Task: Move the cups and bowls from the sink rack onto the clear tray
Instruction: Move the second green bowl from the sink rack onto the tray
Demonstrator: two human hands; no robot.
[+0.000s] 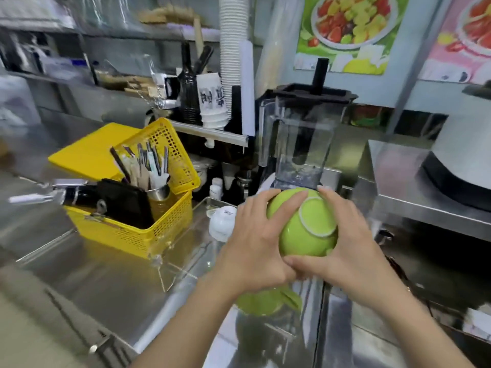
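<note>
Both hands, left hand [255,243] and right hand [345,251], clamped around upturned green bowl [305,229] at frame centre, yellow basket [148,229] well apart at left.

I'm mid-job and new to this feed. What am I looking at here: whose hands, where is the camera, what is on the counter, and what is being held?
There is no machine: these are a person's bare hands, seen from one wide-angle camera worn on the head, looking forward and down. The left hand and right hand together grip a green bowl, upside down, its white foot ring facing the camera. Below the wrists a second green piece shows, partly hidden. On the steel counter stands a clear tray carrying a yellow basket of utensils and a white cup. Behind the bowl is a blender jar. The picture is motion-blurred.
</note>
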